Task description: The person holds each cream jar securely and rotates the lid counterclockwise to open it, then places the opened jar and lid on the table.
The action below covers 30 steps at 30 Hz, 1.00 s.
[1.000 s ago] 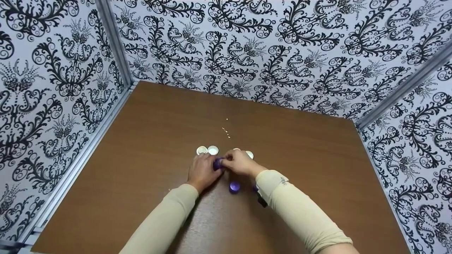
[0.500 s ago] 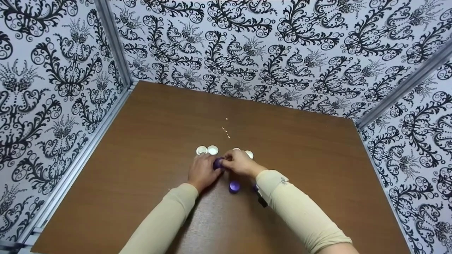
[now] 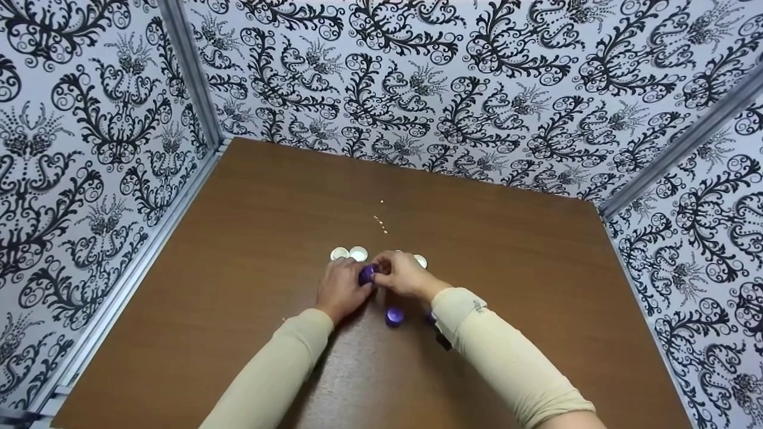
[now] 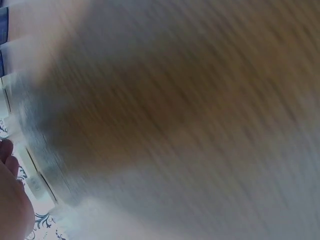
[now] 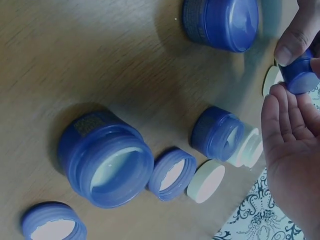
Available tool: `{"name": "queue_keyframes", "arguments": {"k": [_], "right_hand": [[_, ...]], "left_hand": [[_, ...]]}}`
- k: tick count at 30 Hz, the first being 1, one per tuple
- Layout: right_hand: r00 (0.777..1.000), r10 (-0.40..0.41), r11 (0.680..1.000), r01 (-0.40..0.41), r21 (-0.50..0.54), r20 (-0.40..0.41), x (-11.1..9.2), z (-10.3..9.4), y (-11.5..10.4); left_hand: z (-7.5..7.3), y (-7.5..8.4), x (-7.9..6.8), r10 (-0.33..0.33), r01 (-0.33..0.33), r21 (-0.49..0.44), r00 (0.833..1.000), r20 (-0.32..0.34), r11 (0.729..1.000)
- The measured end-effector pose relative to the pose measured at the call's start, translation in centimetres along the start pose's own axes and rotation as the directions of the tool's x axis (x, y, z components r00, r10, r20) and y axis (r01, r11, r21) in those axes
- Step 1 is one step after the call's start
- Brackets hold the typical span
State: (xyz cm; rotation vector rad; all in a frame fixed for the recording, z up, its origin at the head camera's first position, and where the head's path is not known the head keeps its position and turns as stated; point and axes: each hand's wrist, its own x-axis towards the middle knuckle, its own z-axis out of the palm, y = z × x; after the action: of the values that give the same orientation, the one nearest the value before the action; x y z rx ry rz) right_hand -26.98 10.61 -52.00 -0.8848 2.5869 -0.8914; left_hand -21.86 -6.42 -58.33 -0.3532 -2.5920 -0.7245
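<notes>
In the head view the left hand (image 3: 343, 292) grips a small blue jar (image 3: 367, 274), which looks purple from above. At the jar's right side the right hand (image 3: 408, 275) pinches it between thumb and fingers. The jar (image 5: 300, 81) appears again at the right edge of the right wrist view, with a thumb (image 5: 292, 42) pressed on it and several fingers beneath. Part of it stays hidden by the hands. The left wrist view is mostly blurred wood, with part of a hand (image 4: 15, 205) in the lower left corner.
The right wrist view shows a large open blue jar (image 5: 112, 162), a smaller open one (image 5: 217, 132), a closed one (image 5: 220, 22), blue ring lids (image 5: 172, 175) and a white cap (image 5: 206, 181). Pale round caps (image 3: 357, 254) lie beyond the hands. Patterned walls (image 3: 417, 89) enclose the table (image 3: 268, 208).
Both hands stay in place around the small blue jar. The right fingers shift very slightly on it, and more of the jar shows. Nothing else visibly moves.
</notes>
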Motion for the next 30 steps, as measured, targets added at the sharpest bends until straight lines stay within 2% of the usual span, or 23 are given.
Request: {"name": "queue_keyframes", "arguments": {"k": [6, 11, 15, 17, 24, 30], "right_hand": [[1.000, -0.024, 0.999, 0.024, 0.032, 0.003, -0.02, 0.02, 0.13], [0.998, -0.062, 0.994, 0.062, 0.092, -0.005, -0.08, 0.12, 0.22], [0.998, -0.055, 0.992, 0.056, 0.117, -0.010, -0.06, 0.20, 0.23], [0.999, -0.034, 0.994, 0.036, 0.106, -0.019, -0.03, 0.24, 0.17], [0.999, 0.016, 0.999, -0.018, -0.046, -0.052, -0.05, 0.38, 0.09], [0.999, 0.009, 0.998, -0.010, -0.057, -0.032, -0.02, 0.40, 0.08]], "left_hand": [[-0.24, 0.02, -0.05, -0.025, 0.025, -0.001, 0.999, 0.046, 1.000], [-0.17, -0.07, -0.16, -0.012, 0.012, 0.000, 1.000, 0.028, 1.000], [-0.24, -0.11, -0.24, -0.010, 0.010, 0.003, 1.000, 0.016, 1.000], [-0.33, -0.12, -0.30, -0.011, 0.011, 0.010, 1.000, 0.016, 1.000], [-0.46, -0.03, -0.40, -0.001, 0.000, 0.060, 1.000, 0.002, 0.998], [-0.52, -0.09, -0.46, 0.045, -0.042, 0.091, 0.999, -0.029, 0.995]]}}
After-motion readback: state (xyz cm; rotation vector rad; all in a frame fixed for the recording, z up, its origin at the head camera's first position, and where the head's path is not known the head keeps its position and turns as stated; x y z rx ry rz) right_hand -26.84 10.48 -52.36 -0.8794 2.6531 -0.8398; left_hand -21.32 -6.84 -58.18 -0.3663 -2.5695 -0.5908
